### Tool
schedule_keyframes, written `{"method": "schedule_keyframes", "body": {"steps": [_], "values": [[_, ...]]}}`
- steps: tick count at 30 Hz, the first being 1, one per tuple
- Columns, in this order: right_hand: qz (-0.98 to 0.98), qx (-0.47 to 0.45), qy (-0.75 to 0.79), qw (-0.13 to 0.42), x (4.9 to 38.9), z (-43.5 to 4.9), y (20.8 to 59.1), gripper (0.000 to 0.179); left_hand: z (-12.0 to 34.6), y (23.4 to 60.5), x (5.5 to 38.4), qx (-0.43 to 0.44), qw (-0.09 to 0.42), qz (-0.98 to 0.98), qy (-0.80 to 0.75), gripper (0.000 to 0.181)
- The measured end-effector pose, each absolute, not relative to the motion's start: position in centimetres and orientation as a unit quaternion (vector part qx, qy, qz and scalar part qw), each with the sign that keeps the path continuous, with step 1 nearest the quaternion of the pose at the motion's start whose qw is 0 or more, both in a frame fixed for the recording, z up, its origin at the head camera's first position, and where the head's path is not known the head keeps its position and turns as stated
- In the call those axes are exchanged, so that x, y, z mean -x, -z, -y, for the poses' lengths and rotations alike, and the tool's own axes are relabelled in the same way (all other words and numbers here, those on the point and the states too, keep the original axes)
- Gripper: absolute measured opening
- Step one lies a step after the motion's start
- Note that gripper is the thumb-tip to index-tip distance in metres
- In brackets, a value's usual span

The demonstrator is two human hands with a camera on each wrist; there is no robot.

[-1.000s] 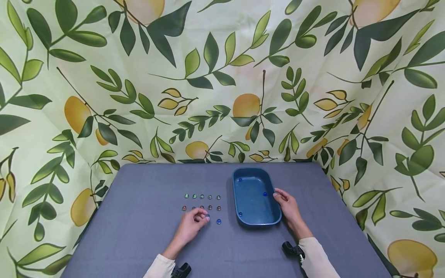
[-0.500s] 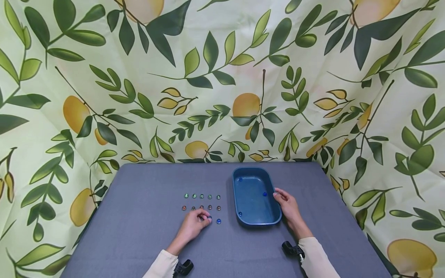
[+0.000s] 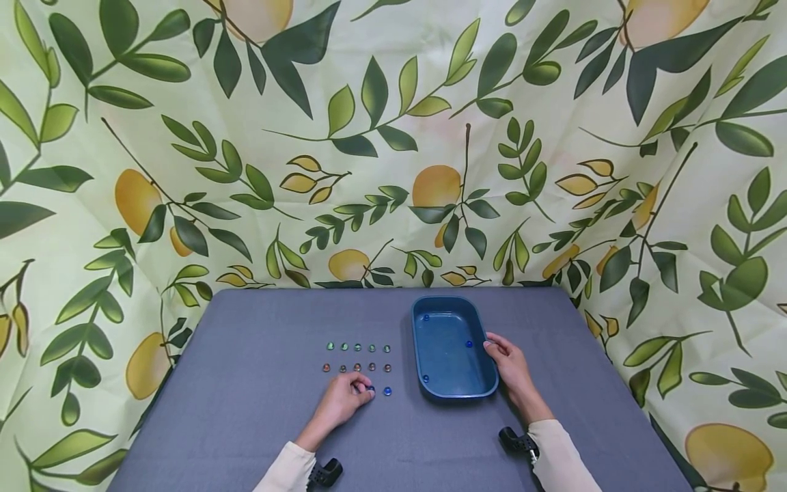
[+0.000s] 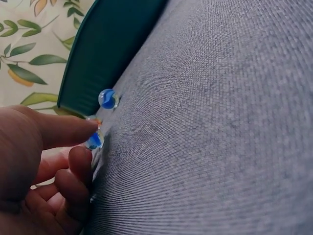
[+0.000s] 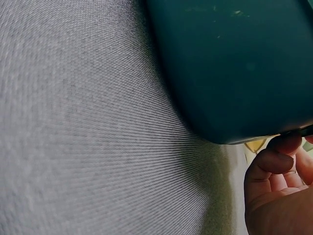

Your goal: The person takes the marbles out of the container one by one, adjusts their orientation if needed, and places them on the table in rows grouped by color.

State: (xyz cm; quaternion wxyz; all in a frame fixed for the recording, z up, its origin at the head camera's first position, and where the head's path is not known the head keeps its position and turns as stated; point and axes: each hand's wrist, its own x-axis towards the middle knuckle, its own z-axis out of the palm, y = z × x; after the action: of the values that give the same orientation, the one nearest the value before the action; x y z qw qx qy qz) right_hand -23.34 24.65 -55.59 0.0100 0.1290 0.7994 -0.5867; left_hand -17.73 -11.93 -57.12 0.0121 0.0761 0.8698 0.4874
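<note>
My left hand (image 3: 343, 400) pinches a blue marble (image 4: 94, 140) between thumb and fingertips, low over the cloth. Just to its right lies another blue marble (image 3: 387, 391). Beyond the fingers runs a row of reddish-brown marbles (image 3: 371, 367), and behind that a row of green marbles (image 3: 358, 347). With my right hand (image 3: 512, 365) I hold the right rim of a blue plastic tray (image 3: 458, 395), fingers curled at its edge in the right wrist view. Three blue marbles, one of them a dark blue marble (image 3: 469, 344), lie apart inside the tray.
A grey cloth-covered table (image 3: 258, 355) carries everything. Behind it and along both sides hangs a curtain (image 3: 381, 219) printed with leaves and yellow fruit. Black wrist straps (image 3: 326, 473) sit over both light sleeves.
The left hand has shifted slightly right and toward me with the blue marble, bringing it level with the one beside it. My right hand and the tray have stayed put.
</note>
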Motion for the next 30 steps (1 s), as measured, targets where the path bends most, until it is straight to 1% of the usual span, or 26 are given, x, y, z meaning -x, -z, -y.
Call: {"method": "schedule_keyframes", "body": {"steps": [3, 6, 9, 12, 17, 23, 30], "values": [[-0.799, -0.13, 0.587, 0.01, 23.3, -24.6, 55.6, 0.045, 12.0, 57.0, 17.5, -0.068, 0.011, -0.863, -0.501, 0.014], [-0.798, -0.132, 0.588, 0.011, 23.3, -24.6, 55.6, 0.045, 12.1, 56.8, 17.3, -0.053, 0.007, -0.851, -0.522, 0.01], [-0.797, -0.133, 0.589, 0.011, 23.3, -24.5, 55.6, 0.046, 12.2, 56.2, 16.9, -0.043, -0.008, -0.842, -0.538, 0.006], [-0.796, -0.135, 0.59, 0.011, 23.3, -24.5, 55.5, 0.046, 12.5, 55.0, 16.6, -0.039, -0.027, -0.829, -0.558, 0.005], [-0.8, -0.136, 0.584, 0.015, 23.4, -24.6, 55.4, 0.047, 12.5, 52.2, 16.3, -0.075, -0.053, -0.819, -0.567, 0.007], [-0.8, -0.134, 0.585, 0.015, 23.3, -24.5, 55.4, 0.048, 11.7, 49.7, 16.3, -0.1, -0.045, -0.82, -0.562, 0.009], [-0.794, -0.132, 0.593, 0.01, 23.3, -24.5, 55.6, 0.046, 9.3, 47.8, 17.0, -0.13, -0.032, -0.809, -0.572, 0.009]]}}
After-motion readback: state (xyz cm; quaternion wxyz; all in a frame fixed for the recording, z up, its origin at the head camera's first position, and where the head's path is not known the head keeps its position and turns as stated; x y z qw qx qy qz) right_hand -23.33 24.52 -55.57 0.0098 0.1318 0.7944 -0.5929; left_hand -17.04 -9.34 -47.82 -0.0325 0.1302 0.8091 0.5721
